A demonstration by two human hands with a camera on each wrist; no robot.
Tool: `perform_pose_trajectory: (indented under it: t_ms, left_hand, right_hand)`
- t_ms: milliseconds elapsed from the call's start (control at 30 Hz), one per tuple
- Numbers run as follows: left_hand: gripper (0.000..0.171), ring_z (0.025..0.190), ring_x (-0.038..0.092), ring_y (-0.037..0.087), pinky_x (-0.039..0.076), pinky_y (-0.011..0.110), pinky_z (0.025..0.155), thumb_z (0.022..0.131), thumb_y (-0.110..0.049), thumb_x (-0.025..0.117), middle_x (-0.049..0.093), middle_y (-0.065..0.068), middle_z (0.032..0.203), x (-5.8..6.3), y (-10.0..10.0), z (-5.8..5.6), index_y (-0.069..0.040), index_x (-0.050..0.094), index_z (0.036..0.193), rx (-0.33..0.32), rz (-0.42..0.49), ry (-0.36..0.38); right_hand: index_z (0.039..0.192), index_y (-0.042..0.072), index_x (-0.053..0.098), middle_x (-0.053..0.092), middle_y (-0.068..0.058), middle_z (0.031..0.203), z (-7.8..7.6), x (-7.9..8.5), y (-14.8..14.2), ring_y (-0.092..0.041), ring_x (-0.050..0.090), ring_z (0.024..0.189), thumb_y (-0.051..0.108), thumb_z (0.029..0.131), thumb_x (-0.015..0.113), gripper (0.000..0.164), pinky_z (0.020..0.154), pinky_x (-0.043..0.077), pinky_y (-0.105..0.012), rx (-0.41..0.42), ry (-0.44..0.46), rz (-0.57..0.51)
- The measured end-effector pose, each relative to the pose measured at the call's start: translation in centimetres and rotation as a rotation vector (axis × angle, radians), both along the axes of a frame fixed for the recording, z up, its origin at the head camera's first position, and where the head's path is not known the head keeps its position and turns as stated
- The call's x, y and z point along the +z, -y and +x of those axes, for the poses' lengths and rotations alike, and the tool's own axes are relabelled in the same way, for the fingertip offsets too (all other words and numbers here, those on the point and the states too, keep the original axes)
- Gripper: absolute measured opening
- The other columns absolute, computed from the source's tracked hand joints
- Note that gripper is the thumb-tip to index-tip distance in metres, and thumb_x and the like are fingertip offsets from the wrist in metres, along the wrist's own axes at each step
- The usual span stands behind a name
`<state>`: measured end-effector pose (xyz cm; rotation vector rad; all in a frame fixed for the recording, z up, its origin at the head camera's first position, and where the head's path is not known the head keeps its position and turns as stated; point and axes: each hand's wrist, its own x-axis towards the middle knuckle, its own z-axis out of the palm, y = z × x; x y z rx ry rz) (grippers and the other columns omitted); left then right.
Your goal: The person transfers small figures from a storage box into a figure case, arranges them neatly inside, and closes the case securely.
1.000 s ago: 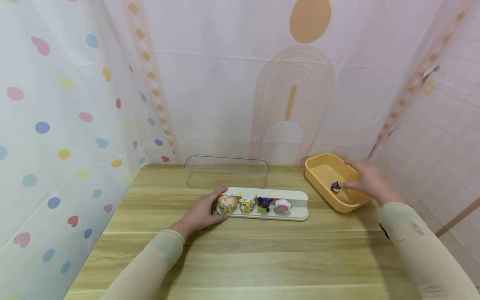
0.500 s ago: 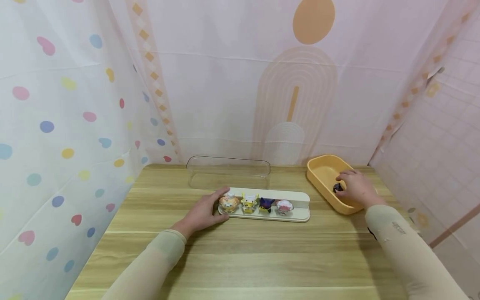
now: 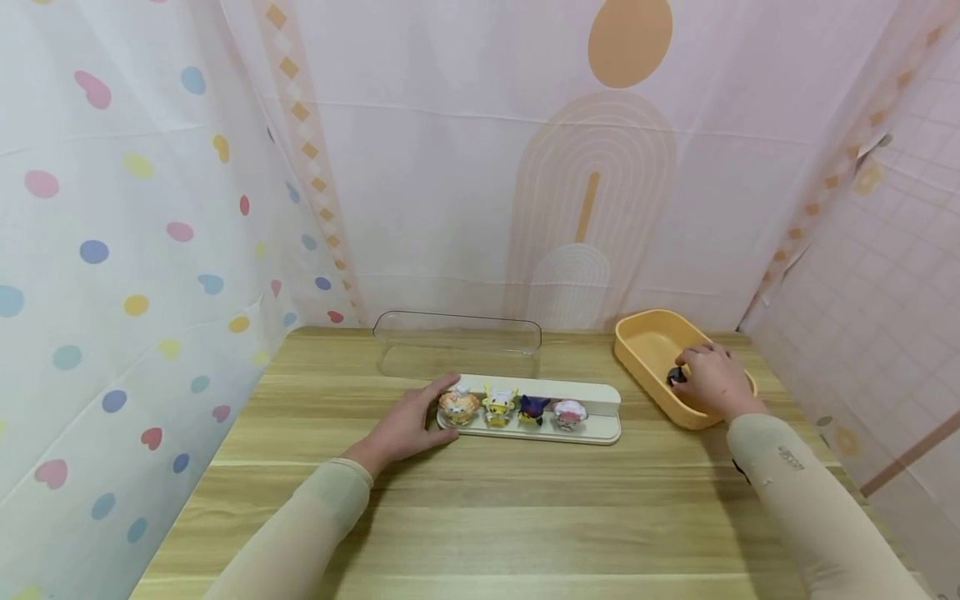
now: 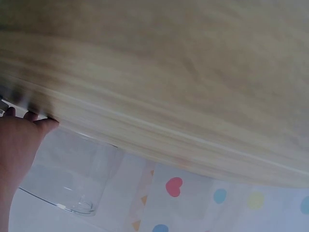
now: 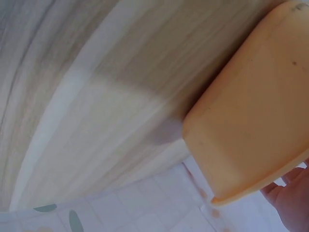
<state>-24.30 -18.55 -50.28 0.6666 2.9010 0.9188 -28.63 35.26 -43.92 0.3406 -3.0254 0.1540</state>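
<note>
My left hand (image 3: pixel 405 423) grips the left end of a cream display base (image 3: pixel 596 427), its thumb along the front and a finger behind. A row of small figurines stands on that base: an orange one (image 3: pixel 459 406), a yellow one with a white top (image 3: pixel 498 404), a purple-and-yellow one (image 3: pixel 532 409) and a pink-and-white one (image 3: pixel 568 414). At the right, my right hand (image 3: pixel 716 382) reaches into a yellow plastic bin (image 3: pixel 637 360) and pinches a dark figurine (image 3: pixel 675 376), which the fingers partly hide. The right wrist view shows the bin's outer wall (image 5: pixel 246 125).
Behind the base stands a clear plastic cover (image 3: pixel 457 346), close to the back curtain (image 3: pixel 435 208). The wooden table (image 3: pixel 480 517) spreads in front of the base. A dotted curtain (image 3: pixel 150 250) hangs at the left.
My right hand has moved left and down inside the bin, and its fingers have closed about the dark figurine. The left hand has stayed on the base.
</note>
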Motion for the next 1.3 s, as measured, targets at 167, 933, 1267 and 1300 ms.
perform_pose_trajectory:
  t_ms: [167,933,1267,1300]
  left_hand:
    - [0.093,0.143,0.054,0.044,0.045,0.066,0.116,0.093,-0.04,0.084,0.056,0.018,0.158,0.0,-0.1,0.1,-0.036,0.031,0.169,0.002,-0.008,0.004]
    - [0.095,0.144,0.052,0.045,0.044,0.066,0.117,0.092,-0.038,0.086,0.055,0.017,0.16,-0.4,-0.2,-0.1,-0.035,0.03,0.169,-0.013,-0.002,-0.01]
    - [0.095,0.144,0.053,0.046,0.044,0.067,0.117,0.092,-0.037,0.086,0.054,0.018,0.16,-0.2,0.0,-0.1,-0.033,0.031,0.169,-0.016,0.008,-0.014]
    - [0.095,0.144,0.052,0.046,0.044,0.067,0.117,0.092,-0.037,0.086,0.054,0.018,0.16,-0.2,0.0,-0.1,-0.033,0.032,0.169,-0.017,0.011,-0.013]
  right_hand:
    - [0.124,0.0,0.071,0.068,-0.028,0.136,0.1,-0.4,-0.2,-0.057,0.051,0.134,0.025,0.09,0.084,0.044,0.108,0.038,-0.077,-0.01,-0.002,0.017]
    - [0.118,-0.002,0.075,0.067,-0.029,0.138,1.9,2.8,1.0,-0.056,0.051,0.137,0.031,0.086,0.088,0.048,0.109,0.039,-0.078,0.019,-0.221,-0.074]
    - [0.105,0.005,0.079,0.074,-0.021,0.131,4.9,3.2,6.7,-0.051,0.057,0.136,0.024,0.082,0.092,0.033,0.112,0.044,-0.071,0.258,-0.276,-0.106]
    - [0.104,0.005,0.079,0.074,-0.021,0.131,5.1,2.9,7.3,-0.051,0.057,0.137,0.025,0.081,0.093,0.033,0.112,0.044,-0.071,0.271,-0.271,-0.104]
